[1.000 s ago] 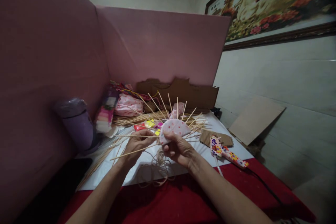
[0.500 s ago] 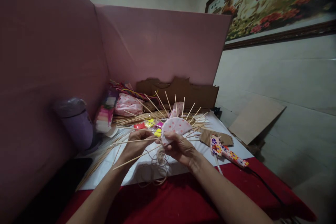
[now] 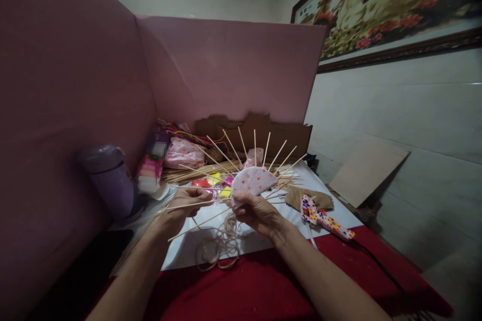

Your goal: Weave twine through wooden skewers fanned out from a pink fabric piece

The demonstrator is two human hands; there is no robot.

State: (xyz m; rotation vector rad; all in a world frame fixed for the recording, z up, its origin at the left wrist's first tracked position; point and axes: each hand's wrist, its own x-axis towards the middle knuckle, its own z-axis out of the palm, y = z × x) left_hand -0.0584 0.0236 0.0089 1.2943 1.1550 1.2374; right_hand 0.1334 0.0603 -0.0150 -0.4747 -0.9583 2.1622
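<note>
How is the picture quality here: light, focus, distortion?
Head view: dim and warm, wide-angle bend at the edges, top right corner dark. Left hand, right hand, sticks and fabric are sharp enough; the packet behind has a blurred patch.

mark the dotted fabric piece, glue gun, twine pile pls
dotted fabric piece [image 3: 253, 180], head view, middle of the cloth face.
glue gun [image 3: 324, 220], head view, flowered barrel.
twine pile [image 3: 218, 248], head view, centre of the loops.
</note>
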